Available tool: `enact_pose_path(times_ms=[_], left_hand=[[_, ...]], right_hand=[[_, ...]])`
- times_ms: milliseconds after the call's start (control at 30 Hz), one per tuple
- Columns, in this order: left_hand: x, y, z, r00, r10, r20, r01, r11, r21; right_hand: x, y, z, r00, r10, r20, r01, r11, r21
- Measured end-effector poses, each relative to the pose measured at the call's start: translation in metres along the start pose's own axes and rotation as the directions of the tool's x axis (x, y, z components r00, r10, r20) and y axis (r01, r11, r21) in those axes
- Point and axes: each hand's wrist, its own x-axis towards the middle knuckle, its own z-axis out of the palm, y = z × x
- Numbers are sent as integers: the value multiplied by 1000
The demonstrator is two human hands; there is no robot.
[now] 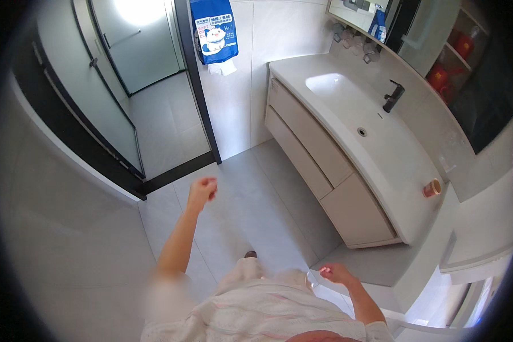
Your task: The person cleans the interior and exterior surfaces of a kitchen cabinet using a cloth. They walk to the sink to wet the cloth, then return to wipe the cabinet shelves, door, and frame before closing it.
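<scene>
My left hand (203, 192) hangs over the grey tiled floor (248, 205) with its fingers curled in, a little blurred. It touches nothing, and no object shows in it. Low on the right, my right hand (335, 273) is also curled, near the lower end of the vanity cabinet (359, 213). Pale spots show at its fingertips, and I make out no held object. Ahead to the right is a white washbasin counter (393, 171) with a black faucet (393, 96) and a round drain (361, 131). A small orange-pink cup or jar (431, 188) stands at its near end.
A blue pack of soft tissues (216, 32) hangs on the wall, one sheet sticking out below. Left of it, a black-framed doorway with a raised sill (179, 172) leads past a frosted glass door (85, 81). Several cups (354, 40) hang below the mirror (363, 17).
</scene>
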Motion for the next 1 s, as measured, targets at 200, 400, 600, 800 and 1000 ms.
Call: enact_pose_path(times_ms=[200,400,600,800,1000], left_hand=[[209,77,14,998,-43,-38,29,948,-318],[330,108,29,994,-26,-103,-28,868,-495],[402,125,21,996,-69,-62,1,681,-732],[429,124,21,999,-11,-50,-31,666,-745],[418,141,23,1000,4,21,13,681,-732]], right_hand=[[20,16,-23,981,189,36,-192,972,134],[81,42,-84,991,109,-73,-98,985,141],[158,34,-177,975,83,-208,-70,995,67],[162,34,-175,879,211,-429,-154,975,163],[147,-3,-71,921,385,-53,-306,803,511]])
